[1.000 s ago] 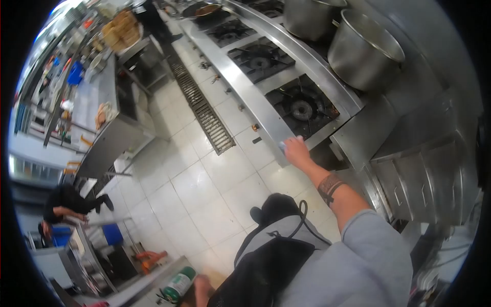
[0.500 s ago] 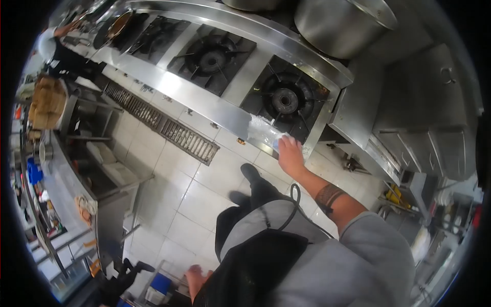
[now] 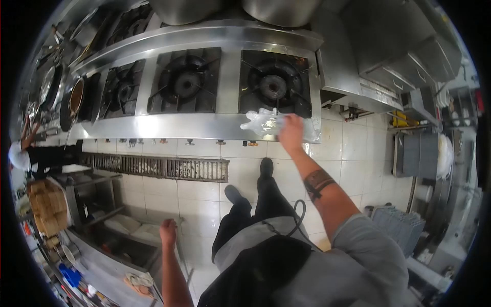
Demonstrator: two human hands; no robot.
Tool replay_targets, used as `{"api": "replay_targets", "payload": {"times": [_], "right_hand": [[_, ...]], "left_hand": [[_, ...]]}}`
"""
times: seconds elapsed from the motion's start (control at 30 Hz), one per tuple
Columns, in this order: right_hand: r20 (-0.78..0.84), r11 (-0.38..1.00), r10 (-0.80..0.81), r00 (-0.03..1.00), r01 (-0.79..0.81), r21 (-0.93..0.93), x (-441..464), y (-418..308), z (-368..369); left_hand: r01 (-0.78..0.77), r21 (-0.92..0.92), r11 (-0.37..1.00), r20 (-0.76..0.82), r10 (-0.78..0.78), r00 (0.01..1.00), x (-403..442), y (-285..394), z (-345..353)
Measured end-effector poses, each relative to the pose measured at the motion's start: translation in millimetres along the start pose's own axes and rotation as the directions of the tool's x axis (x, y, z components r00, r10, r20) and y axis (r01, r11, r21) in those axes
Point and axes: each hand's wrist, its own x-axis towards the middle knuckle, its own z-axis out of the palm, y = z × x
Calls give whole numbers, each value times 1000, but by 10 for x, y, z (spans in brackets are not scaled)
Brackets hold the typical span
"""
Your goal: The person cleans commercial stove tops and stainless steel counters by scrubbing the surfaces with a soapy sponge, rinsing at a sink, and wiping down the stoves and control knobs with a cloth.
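My right hand (image 3: 291, 134) is at the front ledge (image 3: 204, 125) of the steel stove, its fingers closed around a small pale pad (image 3: 280, 122). The pad is mostly hidden and blurred, so its exact kind is unclear. White foamy liquid (image 3: 261, 123) spreads over the ledge beside it. Just behind that stands the right-hand burner (image 3: 274, 87) with its black grate. My left hand (image 3: 168, 233) hangs low at my left side, fingers curled, with nothing visible in it, near a steel worktable (image 3: 110, 273).
Large pots (image 3: 281, 11) stand along the back shelf. A floor drain grate (image 3: 153, 167) runs before the stove. At far left, another person (image 3: 38, 153) stands by a pan (image 3: 76, 97). A grey crate (image 3: 396, 227) sits on the right.
The view has turned, so the stove now lies nearly level across it. My left hand has come forward from beside my body. The white foamy patch looks larger, and my right hand remains at the ledge.
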Motion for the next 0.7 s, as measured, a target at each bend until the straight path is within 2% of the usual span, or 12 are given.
{"api": "replay_targets", "payload": {"times": [0.03, 0.1, 0.13, 0.17, 0.23, 0.3, 0.37, 0.4, 0.47, 0.5, 0.6, 0.7], "right_hand": [[-10, 1000, 17, 1000, -17, -10, 89, -159, 130], [-46, 997, -71, 996, 72, 40, 164, -336, 318], [-37, 998, -51, 998, 53, 28, 100, -279, 293], [-33, 999, 47, 998, -46, 25, 88, -197, 227], [-36, 990, 144, 989, -143, 12, 112, -68, 85], [-8, 950, 312, 950, -312, 0, 127, 5, -11], [-40, 966, 260, 965, -260, 2, 189, -269, 159], [-68, 975, 220, 973, -220, 5, 173, -343, 224], [-55, 988, 152, 987, -150, 39, 169, -279, 171], [-43, 994, 73, 996, -69, 84, 163, -238, 155], [-141, 984, 174, 975, -176, -3, 87, 140, 162], [-140, 993, 111, 984, -116, -28, 139, -257, 405]], "left_hand": [[54, -50, 997, 49, -52, 997, 254, 163, 28], [45, -95, 995, 135, -31, 990, 677, 649, 197], [10, -194, 981, 110, 12, 994, 864, 878, 372], [-31, -297, 954, 78, 57, 995, 1073, 1120, 581], [74, -483, 873, 114, -21, 993, 1548, 1542, 905], [113, -726, 679, -29, -195, 980, 1887, 2081, 1358], [201, -796, 571, -86, -436, 896, 2072, 2737, 1633], [211, -790, 575, -79, -437, 896, 2028, 3026, 1729], [284, -812, 510, -185, -687, 703, 1832, 3561, 1874], [300, -804, 513, -179, -690, 702, 1764, 3715, 1916], [336, -758, 559, -275, -741, 612, 1750, 3896, 1959], [296, -859, 419, -212, -816, 538, 1815, 3869, 1987]]}}
